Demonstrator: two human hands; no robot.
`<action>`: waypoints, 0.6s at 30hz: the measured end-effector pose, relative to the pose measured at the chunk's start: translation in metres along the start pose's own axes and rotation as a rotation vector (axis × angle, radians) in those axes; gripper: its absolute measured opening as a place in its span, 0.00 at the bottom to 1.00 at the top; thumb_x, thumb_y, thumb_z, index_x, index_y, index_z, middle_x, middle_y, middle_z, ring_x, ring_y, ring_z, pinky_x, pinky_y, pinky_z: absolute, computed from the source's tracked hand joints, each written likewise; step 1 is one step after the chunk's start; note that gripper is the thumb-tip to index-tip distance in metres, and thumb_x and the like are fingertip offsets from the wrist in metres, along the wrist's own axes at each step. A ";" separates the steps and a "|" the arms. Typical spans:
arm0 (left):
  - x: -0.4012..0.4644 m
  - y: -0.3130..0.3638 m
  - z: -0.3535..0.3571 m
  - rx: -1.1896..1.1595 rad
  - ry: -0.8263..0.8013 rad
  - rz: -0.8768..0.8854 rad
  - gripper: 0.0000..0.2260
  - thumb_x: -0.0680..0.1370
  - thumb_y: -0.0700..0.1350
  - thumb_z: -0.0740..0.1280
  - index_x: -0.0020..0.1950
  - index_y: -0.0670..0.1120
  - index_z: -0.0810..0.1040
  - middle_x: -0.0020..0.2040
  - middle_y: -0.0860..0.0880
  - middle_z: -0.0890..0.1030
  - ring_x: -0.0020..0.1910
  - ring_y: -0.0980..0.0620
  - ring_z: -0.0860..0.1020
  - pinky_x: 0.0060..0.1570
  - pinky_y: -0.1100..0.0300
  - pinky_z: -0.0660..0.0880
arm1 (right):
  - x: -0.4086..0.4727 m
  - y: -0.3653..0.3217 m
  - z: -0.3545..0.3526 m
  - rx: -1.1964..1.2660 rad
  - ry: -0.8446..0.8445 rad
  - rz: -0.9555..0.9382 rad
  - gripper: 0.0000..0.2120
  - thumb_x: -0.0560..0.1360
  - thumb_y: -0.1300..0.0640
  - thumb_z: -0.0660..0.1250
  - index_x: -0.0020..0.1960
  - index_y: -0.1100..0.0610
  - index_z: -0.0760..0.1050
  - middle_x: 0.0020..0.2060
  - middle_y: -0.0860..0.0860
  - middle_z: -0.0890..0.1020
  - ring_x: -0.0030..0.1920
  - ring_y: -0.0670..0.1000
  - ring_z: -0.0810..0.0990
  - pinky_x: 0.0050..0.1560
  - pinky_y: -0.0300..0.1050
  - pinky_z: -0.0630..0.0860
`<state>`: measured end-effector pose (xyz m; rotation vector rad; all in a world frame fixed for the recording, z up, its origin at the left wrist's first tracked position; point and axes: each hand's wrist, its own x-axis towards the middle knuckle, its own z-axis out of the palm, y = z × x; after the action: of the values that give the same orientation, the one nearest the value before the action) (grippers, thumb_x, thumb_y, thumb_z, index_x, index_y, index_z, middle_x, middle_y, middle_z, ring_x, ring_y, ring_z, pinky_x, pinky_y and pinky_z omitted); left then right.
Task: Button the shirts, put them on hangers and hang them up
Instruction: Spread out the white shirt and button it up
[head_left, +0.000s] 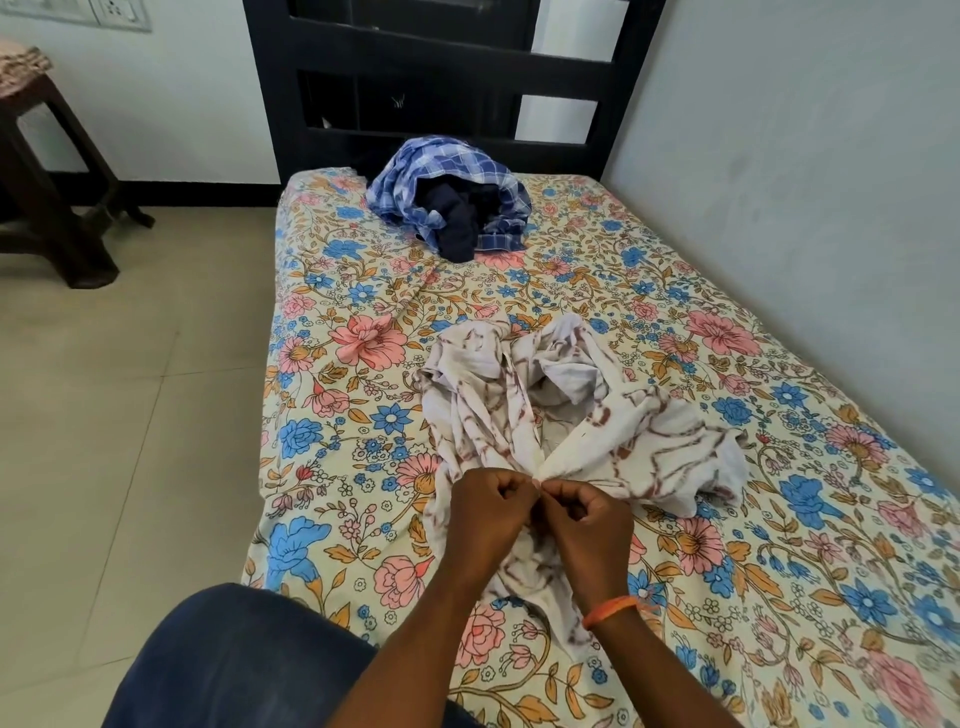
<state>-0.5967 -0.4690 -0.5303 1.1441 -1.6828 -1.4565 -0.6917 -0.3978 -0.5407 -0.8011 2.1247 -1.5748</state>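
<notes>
At the left, a dark wooden stool (47, 171) stands on the floor beside the bed (332, 395). On the bed's near half the white patterned shirt (571, 410) is spread, its front edges pinched together by the curled fingers of the left hand (491, 512) and the right hand (589, 530), evidently to fasten a button. Farther back, a blue checked shirt (415, 176) is left heaped, apparently awaiting its turn.

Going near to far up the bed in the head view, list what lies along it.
The left hand and right hand pinching the white patterned shirt → bare stretch of floral bedsheet → blue checked shirt heaped with a dark navy garment → dark headboard.
</notes>
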 end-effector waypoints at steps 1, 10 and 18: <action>0.000 0.000 0.001 -0.004 0.010 -0.007 0.08 0.74 0.40 0.70 0.35 0.44 0.84 0.29 0.48 0.81 0.26 0.59 0.76 0.29 0.68 0.70 | 0.000 0.000 0.000 0.002 0.000 -0.001 0.06 0.71 0.63 0.76 0.42 0.52 0.84 0.34 0.47 0.86 0.37 0.48 0.85 0.42 0.46 0.83; 0.009 -0.007 0.009 0.062 -0.017 -0.038 0.10 0.77 0.39 0.64 0.36 0.42 0.80 0.34 0.44 0.81 0.34 0.47 0.78 0.39 0.51 0.75 | 0.006 0.002 -0.005 0.208 -0.086 0.140 0.06 0.69 0.66 0.77 0.45 0.60 0.85 0.37 0.54 0.87 0.39 0.54 0.86 0.44 0.46 0.83; 0.013 -0.013 0.007 0.061 -0.084 0.003 0.13 0.81 0.43 0.64 0.37 0.51 0.76 0.32 0.53 0.77 0.33 0.54 0.76 0.37 0.53 0.76 | 0.014 0.006 -0.003 0.655 -0.212 0.465 0.12 0.67 0.68 0.73 0.50 0.67 0.78 0.42 0.63 0.84 0.42 0.58 0.84 0.44 0.49 0.84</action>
<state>-0.6054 -0.4785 -0.5458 1.1255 -1.7972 -1.4791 -0.7054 -0.4032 -0.5450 -0.2149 1.3689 -1.6701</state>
